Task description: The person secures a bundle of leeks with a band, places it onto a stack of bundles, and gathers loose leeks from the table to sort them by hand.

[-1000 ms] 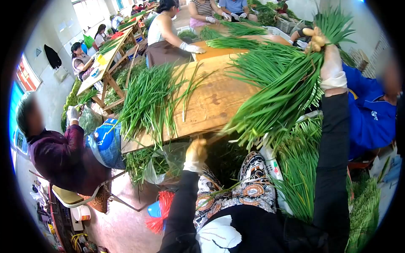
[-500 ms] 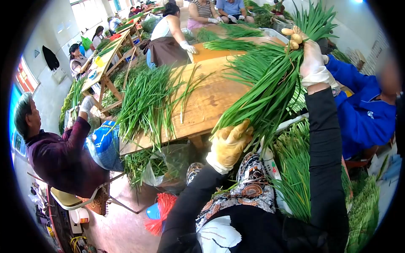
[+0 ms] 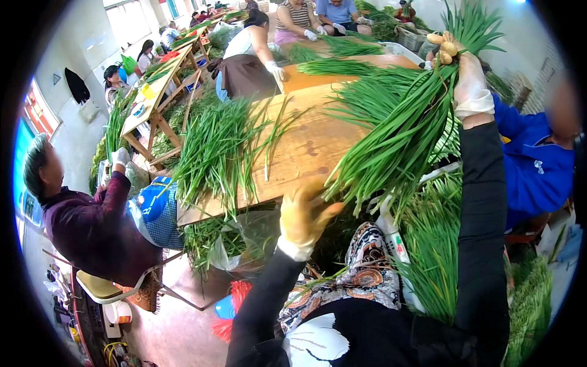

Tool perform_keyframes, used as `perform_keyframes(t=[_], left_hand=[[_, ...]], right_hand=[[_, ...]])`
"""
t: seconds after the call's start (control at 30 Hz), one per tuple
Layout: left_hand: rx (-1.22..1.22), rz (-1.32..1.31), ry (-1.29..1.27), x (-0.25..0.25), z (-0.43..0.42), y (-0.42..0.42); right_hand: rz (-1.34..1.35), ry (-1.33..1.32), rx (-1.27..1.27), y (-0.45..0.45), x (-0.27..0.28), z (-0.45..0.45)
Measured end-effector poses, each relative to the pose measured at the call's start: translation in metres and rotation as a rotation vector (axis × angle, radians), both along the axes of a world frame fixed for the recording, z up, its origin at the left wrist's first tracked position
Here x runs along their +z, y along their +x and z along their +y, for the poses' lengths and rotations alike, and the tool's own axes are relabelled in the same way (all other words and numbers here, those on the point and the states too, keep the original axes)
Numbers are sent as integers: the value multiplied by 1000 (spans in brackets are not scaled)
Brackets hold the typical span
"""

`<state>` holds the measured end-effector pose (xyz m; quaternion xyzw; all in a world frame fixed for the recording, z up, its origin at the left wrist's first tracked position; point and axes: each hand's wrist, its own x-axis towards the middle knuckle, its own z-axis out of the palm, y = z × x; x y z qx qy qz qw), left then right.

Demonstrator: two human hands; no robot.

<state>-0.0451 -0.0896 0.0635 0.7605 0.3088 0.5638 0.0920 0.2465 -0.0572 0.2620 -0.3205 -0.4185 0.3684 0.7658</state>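
My right hand point(image 3: 467, 84), in a pale glove with yellowish fingertips, is closed around a bunch of garlic chives point(image 3: 400, 137) and holds it up at the right. Most of the long green blades hang down and left from the grip, while a shorter tuft sticks up above the fist. Below and left of the blades is my left hand point(image 3: 306, 214), in a yellowish glove. Its fingers are spread, slightly blurred, and it holds nothing. Just beyond it is the front edge of the wooden table point(image 3: 299, 150), where a loose heap of chives point(image 3: 217, 147) lies on the left.
More chives point(image 3: 431, 251) lie to the right of my legs. A clear plastic bag point(image 3: 247, 235) hangs under the table edge. A seated person point(image 3: 85, 226) works at the left, another in blue point(image 3: 535, 165) sits close at the right. Co-workers sit at tables behind.
My left hand has come away from the hanging blades, moved left and spread its fingers. My right hand, still gripping the bunch, has shifted slightly right in view.
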Motion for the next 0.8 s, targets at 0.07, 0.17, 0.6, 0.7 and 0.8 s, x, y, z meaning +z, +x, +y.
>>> perform_keyframes(t=[0.07,0.17,0.6,0.7,0.8], left_hand=[[-2,143,42,5,13,14],[-269,277,-257,-8,31,14],[-877,-214,-1155,3,21,-14],[-997,-69,-1113,9,19,-20],[-936,-30,-1165,13,14,-17]], right_hand=[[-42,-5,-34,-5,-1,2],[-101,-42,-85,-20,-1,-6],[-337,-135,-81,-1,-7,-10],[-276,-156,-93,-19,-2,-14],[-268,-96,-41,-17,-2,-8]])
